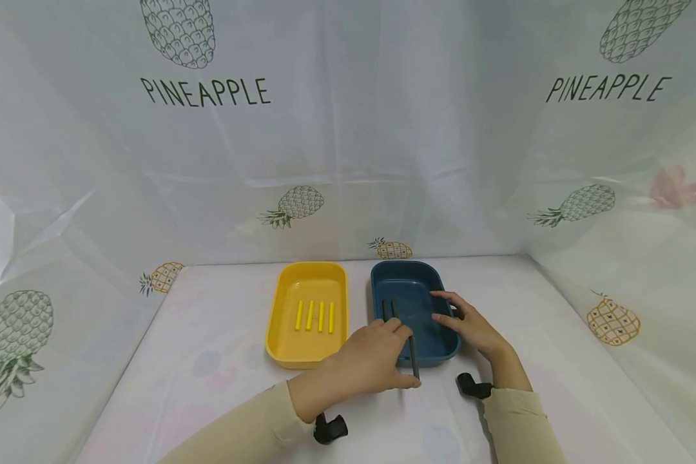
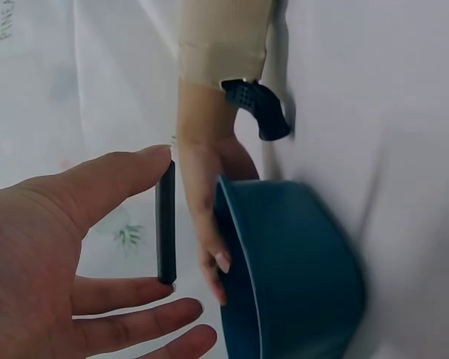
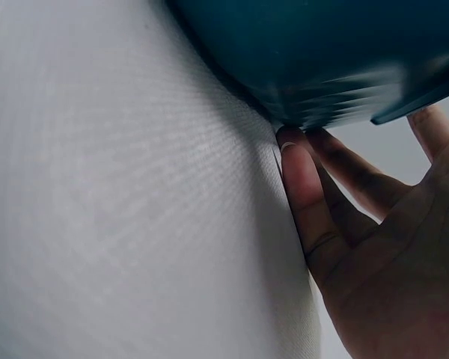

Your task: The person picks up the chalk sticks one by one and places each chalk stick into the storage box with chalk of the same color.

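Observation:
My left hand [image 1: 368, 357] reaches over the near part of the blue tray [image 1: 420, 306] and pinches a dark stick [image 1: 414, 362]. In the left wrist view the thumb presses one end of that stick [image 2: 166, 224] and the index finger the other. Two dark sticks [image 1: 385, 309] lie inside the tray, partly covered by this hand. On the tray's right side my right hand [image 1: 477, 330] grips the wall. Fingertips [image 3: 299, 176] touch the outside near the base in the right wrist view, while another digit reaches over the rim.
To the left stands a yellow tray [image 1: 307, 348] with several yellow sticks [image 1: 310, 316] in a row. A black wrist camera [image 1: 330, 428] sits on each wrist. Behind the table [image 1: 209, 399] hangs a white curtain [image 1: 383, 161] printed with pineapples.

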A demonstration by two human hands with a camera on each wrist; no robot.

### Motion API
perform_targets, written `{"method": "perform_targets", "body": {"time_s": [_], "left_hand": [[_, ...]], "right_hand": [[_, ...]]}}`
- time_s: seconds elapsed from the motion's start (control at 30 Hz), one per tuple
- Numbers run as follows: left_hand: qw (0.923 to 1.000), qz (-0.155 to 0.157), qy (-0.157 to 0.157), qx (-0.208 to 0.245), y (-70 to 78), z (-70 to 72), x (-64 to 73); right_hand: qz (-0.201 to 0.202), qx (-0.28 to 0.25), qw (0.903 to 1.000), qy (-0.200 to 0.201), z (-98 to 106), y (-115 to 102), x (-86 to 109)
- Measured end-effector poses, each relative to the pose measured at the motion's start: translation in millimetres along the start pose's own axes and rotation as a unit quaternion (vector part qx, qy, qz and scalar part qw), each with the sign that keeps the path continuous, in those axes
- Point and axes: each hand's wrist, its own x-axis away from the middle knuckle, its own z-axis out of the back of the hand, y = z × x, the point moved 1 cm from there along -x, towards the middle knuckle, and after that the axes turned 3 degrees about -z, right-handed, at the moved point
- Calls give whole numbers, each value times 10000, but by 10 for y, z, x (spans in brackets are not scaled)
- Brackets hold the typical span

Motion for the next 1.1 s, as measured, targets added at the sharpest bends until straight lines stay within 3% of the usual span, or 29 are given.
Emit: {"method": "perform_targets", "body": {"time_s": [0.23, 0.4, 0.73, 1.1], "left_hand": [[9992, 71, 113, -389, -52, 44, -122], [9990, 167, 116, -392, -88, 27, -213], [9984, 543, 67, -162, -280, -122, -446], [9974, 699, 39, -144, -456, -303, -659]], "right_hand": [[5, -12, 10000, 11, -1, -15, 10], [58, -20, 10000, -19, 4, 0, 4], [-10, 35, 10000, -16, 10, -7, -6], [6, 11, 10000, 5, 10, 5, -6]]}}
